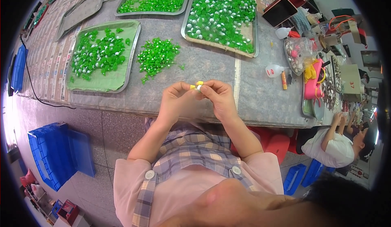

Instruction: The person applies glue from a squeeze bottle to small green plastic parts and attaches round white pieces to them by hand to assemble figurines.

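Note:
Over the near edge of the table, my left hand [174,100] and my right hand [222,100] meet with fingers pinched together. Between the fingertips is a small round white piece [199,87], too small to name and partly covered by the fingers. Yellow bands [192,87] wrap some of the fingertips. Just beyond my hands lies a loose pile of small green pieces with white bits [157,58]. To its left, a metal tray lined in pale green [97,84] holds green pieces with white, eyeball-like balls. A larger tray [220,47] at the far right holds many more of these.
Another tray of green pieces [152,13] and a bare grey tray [83,12] lie farther back. At right are a white squeeze bottle [274,71], a yellow-orange tube [284,81], a dark-screened device [280,12] and a pink case [313,84]. A co-worker [336,145] sits farther right.

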`<state>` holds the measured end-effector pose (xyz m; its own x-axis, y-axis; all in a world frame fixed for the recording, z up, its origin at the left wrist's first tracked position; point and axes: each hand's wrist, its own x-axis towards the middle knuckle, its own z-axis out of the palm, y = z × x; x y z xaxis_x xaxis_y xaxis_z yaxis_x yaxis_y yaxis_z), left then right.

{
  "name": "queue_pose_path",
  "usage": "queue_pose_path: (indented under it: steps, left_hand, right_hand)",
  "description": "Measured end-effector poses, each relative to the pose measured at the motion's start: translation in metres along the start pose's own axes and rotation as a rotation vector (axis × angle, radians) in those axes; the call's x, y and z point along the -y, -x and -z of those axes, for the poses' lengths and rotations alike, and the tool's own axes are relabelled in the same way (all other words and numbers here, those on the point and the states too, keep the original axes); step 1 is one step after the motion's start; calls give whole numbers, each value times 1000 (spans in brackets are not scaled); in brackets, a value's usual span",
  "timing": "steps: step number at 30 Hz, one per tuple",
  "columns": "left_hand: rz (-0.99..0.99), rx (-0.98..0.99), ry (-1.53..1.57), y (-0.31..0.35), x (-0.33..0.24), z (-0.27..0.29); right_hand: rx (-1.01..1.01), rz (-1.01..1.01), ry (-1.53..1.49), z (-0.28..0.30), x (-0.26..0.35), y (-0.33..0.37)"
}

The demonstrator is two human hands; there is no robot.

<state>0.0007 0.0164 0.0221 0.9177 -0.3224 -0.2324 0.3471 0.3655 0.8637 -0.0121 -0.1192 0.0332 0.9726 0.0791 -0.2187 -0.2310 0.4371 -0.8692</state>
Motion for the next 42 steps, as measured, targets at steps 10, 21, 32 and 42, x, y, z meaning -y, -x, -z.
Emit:
queue_pose_path:
  steps: [10,21,32,42]
  left_hand:
    - [292,35,315,-2,-3,-7]
    - [370,173,463,-2,-1,-5]
    - [402,220,492,0,2,-2]
    - [283,52,241,5,-2,-8]
  right_hand:
    - [26,43,20,3,4,0]
    - [62,6,8,4,9,-1]
    - [91,-49,17,5,11,0]
    - [112,-19,-30,9,6,3]
